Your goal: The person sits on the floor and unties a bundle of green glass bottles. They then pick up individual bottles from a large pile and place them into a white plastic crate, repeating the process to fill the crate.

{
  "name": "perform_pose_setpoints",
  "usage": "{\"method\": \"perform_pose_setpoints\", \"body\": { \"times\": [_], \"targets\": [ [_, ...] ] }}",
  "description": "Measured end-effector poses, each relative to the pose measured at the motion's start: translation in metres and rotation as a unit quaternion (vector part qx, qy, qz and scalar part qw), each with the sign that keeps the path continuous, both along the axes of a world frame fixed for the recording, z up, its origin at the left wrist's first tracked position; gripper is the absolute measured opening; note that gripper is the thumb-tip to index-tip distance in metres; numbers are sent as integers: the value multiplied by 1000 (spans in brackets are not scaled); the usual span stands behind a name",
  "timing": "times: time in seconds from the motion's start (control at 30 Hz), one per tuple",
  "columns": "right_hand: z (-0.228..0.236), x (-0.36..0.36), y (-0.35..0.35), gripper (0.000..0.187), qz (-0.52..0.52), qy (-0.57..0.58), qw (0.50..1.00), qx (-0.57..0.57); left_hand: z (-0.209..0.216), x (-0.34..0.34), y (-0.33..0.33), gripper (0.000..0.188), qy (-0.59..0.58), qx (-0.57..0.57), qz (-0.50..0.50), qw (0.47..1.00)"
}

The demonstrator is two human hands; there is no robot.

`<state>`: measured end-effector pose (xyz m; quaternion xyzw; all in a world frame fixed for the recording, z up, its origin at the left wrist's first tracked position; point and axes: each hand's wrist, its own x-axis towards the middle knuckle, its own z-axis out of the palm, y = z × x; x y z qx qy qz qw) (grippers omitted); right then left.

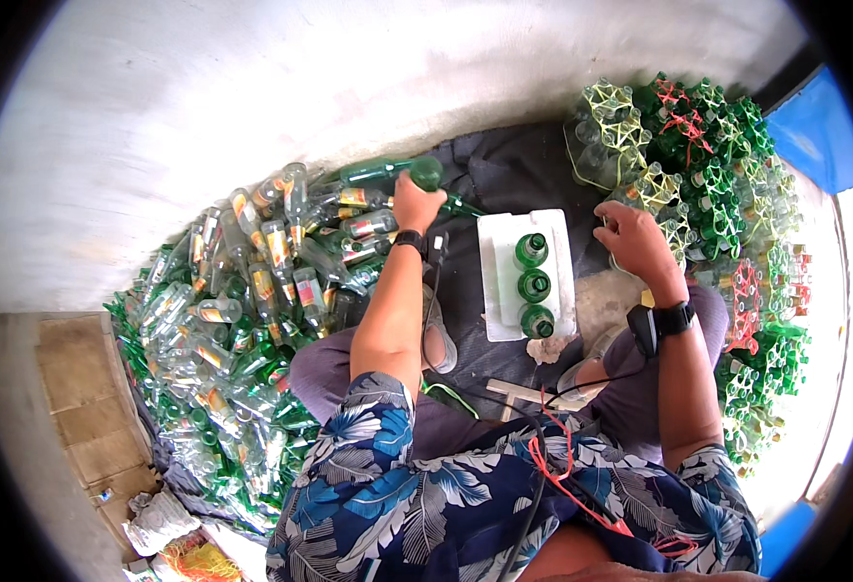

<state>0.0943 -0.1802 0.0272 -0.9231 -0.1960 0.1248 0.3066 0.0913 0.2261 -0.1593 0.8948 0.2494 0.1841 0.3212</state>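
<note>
Head view: green bottle just beyond the left grip, touching (whether clasped, I cannot tell).

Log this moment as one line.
left hand: touching green glass bottle | right hand: nothing visibly held, near bundled clear bottles | white foam tray: three upright green bottles

The left hand hides part of a green bottle.
</note>
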Motion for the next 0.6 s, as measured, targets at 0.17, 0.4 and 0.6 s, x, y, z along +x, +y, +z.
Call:
{"method": "perform_pose_setpoints", "body": {
  "times": [0.17,0.4,0.6],
  "targets": [
    [-5,5,2,29,-33,-50,996,72,124,23,7,41,-193,-391,-24,900],
    [4,6,21,43,-63,54,964,253,267,-12,-44,37,-191,-581,-127,781],
    [29,-15,34,56,0,310,796,520,274,-47,-96,40,-160,-648,-177,723]
  ]
}}
